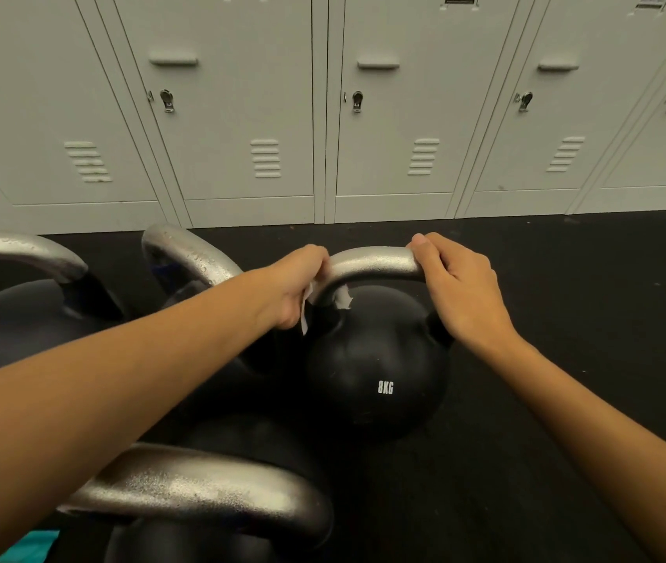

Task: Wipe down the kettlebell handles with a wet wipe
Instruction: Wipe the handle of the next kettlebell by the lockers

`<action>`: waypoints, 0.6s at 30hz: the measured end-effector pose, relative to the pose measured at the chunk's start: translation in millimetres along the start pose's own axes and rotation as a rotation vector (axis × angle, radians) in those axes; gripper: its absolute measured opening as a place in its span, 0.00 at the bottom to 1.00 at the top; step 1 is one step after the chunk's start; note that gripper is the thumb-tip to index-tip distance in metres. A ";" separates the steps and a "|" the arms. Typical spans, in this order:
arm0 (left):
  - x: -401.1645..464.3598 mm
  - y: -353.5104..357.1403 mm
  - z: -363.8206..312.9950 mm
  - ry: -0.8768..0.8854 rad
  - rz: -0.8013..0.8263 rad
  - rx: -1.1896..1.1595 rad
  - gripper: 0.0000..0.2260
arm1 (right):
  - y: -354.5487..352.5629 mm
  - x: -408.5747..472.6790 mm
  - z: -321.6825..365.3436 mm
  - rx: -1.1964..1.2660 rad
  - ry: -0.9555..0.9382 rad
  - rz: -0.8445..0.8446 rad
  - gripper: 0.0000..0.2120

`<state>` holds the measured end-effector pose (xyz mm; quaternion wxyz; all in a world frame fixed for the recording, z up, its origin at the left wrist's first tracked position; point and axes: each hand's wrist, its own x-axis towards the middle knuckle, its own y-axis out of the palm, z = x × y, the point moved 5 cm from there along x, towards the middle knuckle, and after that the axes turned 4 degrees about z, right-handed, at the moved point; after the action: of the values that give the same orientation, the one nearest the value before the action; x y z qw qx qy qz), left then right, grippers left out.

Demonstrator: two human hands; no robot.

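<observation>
On the black floor point(526, 400) near the grey lockers point(384, 115), the 8KG kettlebell point(380, 371) stands upright at centre-right. Your left hand point(296, 286) grips the wet wipe point(307, 306) around the left bend of its silver handle point(372, 262); your right hand point(461, 286) curls over the handle's right end. Three more kettlebells point(201, 497) sit to the left.

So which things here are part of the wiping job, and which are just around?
In use: black 8KG kettlebell, its silver metal handle, white wet wipe, left hand, right hand.
Around: three other black kettlebells, grey metal lockers, black floor.
</observation>
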<state>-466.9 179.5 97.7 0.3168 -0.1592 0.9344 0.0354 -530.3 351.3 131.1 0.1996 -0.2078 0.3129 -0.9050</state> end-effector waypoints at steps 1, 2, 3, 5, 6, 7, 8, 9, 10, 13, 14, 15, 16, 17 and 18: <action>2.1 -1.4 2.7 -0.021 -0.005 -0.020 0.15 | 0.2 0.1 -1.0 0.005 0.002 0.008 0.20; 2.9 -2.0 4.2 -0.039 -0.017 -0.037 0.14 | -0.1 0.2 -2.8 0.020 0.007 0.010 0.21; 1.8 -1.7 4.8 -0.050 -0.029 -0.053 0.13 | -1.6 -0.1 -5.0 0.054 0.011 0.003 0.21; -3.8 0.9 5.5 -0.042 -0.038 -0.104 0.12 | -8.3 -0.9 -10.2 0.158 0.018 -0.042 0.20; -6.8 2.0 5.4 -0.016 -0.054 -0.118 0.11 | -12.7 -0.9 -14.3 0.203 0.024 -0.067 0.20; -9.9 3.5 4.7 0.017 -0.069 -0.124 0.09 | -17.3 -0.3 -19.6 0.233 0.035 -0.089 0.20; -13.1 5.4 3.5 0.043 -0.077 -0.126 0.07 | -21.5 0.2 -25.7 0.250 0.051 -0.108 0.20; -16.5 7.3 1.2 0.075 -0.093 -0.115 0.05 | -25.2 0.2 -31.8 0.264 0.069 -0.129 0.20; -20.0 9.7 -3.0 0.135 -0.117 -0.078 0.05 | -28.5 0.2 -37.7 0.280 0.092 -0.150 0.20; -32.4 23.8 -19.8 0.444 -0.195 0.258 0.12 | -35.8 -1.0 -48.5 0.352 0.156 -0.209 0.19; -38.0 31.8 -23.4 0.544 -0.215 0.391 0.14 | -37.0 -1.5 -50.0 0.370 0.166 -0.222 0.19; -43.8 39.9 -26.1 0.628 -0.239 0.518 0.15 | -37.6 -1.7 -50.8 0.385 0.168 -0.233 0.19; -47.3 47.2 -27.9 0.701 -0.265 0.631 0.16 | -38.2 -1.7 -50.9 0.395 0.163 -0.242 0.19; -49.8 54.4 -29.2 0.762 -0.288 0.732 0.16 | -38.7 -1.3 -50.2 0.402 0.154 -0.251 0.19; -50.5 61.2 -29.5 0.807 -0.302 0.832 0.17 | -39.3 -0.7 -49.0 0.409 0.141 -0.260 0.19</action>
<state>-465.8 246.4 149.5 -0.0258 -0.1537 0.8834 -0.4419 -563.4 403.8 121.2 0.0972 -0.1379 0.1073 -0.9798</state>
